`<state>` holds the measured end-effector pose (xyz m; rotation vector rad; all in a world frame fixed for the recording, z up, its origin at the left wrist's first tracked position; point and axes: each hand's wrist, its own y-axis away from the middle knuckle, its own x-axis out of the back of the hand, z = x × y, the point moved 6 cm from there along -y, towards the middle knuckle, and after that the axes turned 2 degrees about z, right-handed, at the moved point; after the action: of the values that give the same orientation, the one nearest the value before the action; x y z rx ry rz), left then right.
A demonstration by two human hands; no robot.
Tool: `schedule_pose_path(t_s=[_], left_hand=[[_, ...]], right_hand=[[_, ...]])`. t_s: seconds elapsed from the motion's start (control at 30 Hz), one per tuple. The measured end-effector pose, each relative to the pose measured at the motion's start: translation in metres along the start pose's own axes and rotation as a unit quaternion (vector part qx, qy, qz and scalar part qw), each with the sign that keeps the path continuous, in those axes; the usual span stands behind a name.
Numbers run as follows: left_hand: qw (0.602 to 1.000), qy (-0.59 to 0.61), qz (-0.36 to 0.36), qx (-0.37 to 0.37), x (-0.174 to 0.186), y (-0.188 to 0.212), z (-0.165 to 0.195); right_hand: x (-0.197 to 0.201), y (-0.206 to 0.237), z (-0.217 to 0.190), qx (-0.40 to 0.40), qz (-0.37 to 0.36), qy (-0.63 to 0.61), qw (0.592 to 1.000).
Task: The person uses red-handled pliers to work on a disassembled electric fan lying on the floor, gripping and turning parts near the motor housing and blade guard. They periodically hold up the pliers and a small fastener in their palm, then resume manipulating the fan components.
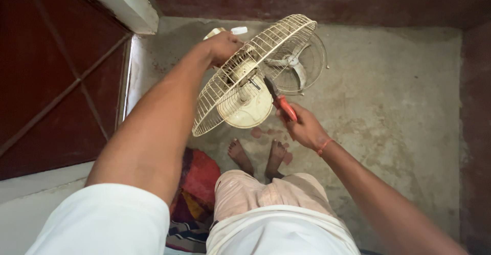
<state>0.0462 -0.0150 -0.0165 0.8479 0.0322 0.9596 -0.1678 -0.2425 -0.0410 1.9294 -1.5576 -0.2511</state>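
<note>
Left hand (223, 47) grip clasps fan (245, 81), arm outstretched; right hand (303, 128) grip clenches pliers (280, 100).

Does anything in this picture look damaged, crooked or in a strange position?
Yes. The fan is partly dismantled: its rear wire guard is held tilted in the air by the left hand, while the front guard lies loose on the stained concrete floor. The right hand holds red-handled pliers to the motor hub.

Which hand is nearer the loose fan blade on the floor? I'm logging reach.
Right. The right hand, holding pliers, sits just below the fan blade; the left hand grips the fan's far side.
</note>
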Motion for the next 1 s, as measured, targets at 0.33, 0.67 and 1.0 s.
schedule_pose_path(t_s=[0.33, 0.67, 1.0], left_hand=[[0.916, 0.276, 0.187, -0.222, 0.035, 0.107, 0.068], [0.988, -0.031, 0.023, -0.149, -0.100, 0.191, 0.092], [0.746, 0.582, -0.150, -0.286, -0.146, 0.175, 0.072]], right_hand=[[0.008, 0.027, -0.032, 0.112, -0.058, -0.204, 0.971], [0.047, 0.047, -0.067, 0.214, -0.060, -0.367, 0.903], [0.038, 0.065, -0.096, 0.176, 0.148, -0.222, 0.948]])
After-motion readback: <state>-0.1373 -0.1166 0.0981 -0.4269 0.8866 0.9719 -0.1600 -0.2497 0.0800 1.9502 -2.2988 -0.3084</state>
